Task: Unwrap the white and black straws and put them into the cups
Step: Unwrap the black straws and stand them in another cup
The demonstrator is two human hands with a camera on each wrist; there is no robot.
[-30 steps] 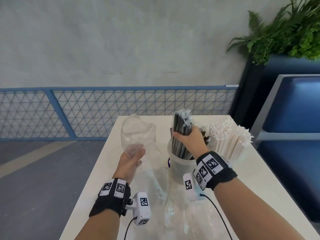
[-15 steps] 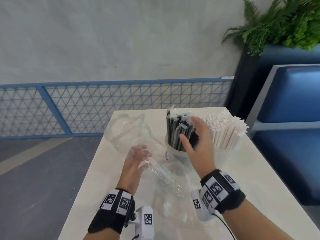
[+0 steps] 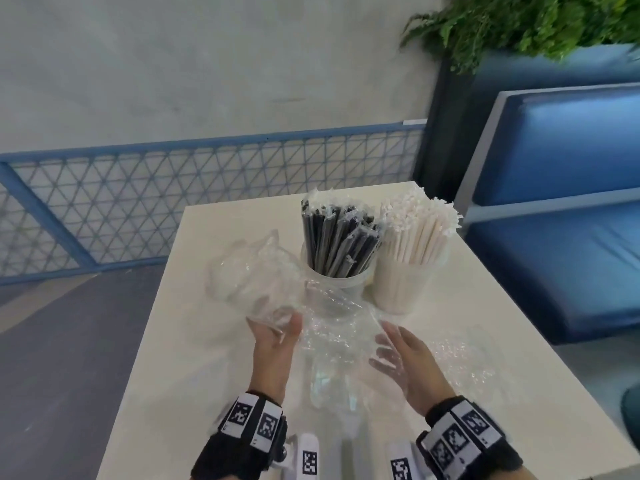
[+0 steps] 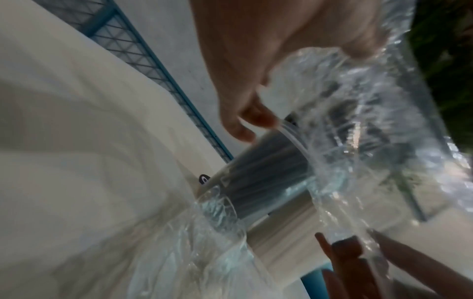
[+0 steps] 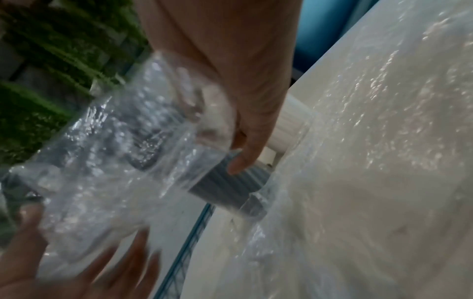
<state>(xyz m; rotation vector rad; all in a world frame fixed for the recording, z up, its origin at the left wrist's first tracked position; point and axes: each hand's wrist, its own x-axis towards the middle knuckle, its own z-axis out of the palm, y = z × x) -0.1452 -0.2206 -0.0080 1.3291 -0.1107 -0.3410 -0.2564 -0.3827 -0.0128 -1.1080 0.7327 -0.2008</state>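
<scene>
Black straws (image 3: 337,237) stand in a translucent cup (image 3: 337,284) at the table's far middle. White paper-wrapped straws (image 3: 415,230) fill a second cup (image 3: 398,292) right beside it. My left hand (image 3: 277,325) holds a crumpled clear plastic wrapper (image 3: 256,271) by its near edge, just left of the black-straw cup. My right hand (image 3: 388,344) hovers with fingers spread behind loose clear film, in front of both cups, and grips nothing. In the left wrist view the wrapper (image 4: 358,141) drapes from my thumb over the cup (image 4: 256,182).
More clear plastic film (image 3: 464,358) lies on the white table (image 3: 180,358) in front of the cups and to the right. A blue bench (image 3: 561,258) stands right of the table, a blue mesh fence (image 3: 173,202) behind, and a plant (image 3: 519,22) at top right.
My right hand let go of the black straws in the cup and drew back toward me, fingers spread. My left hand stayed on the wrapper and shifted slightly right.
</scene>
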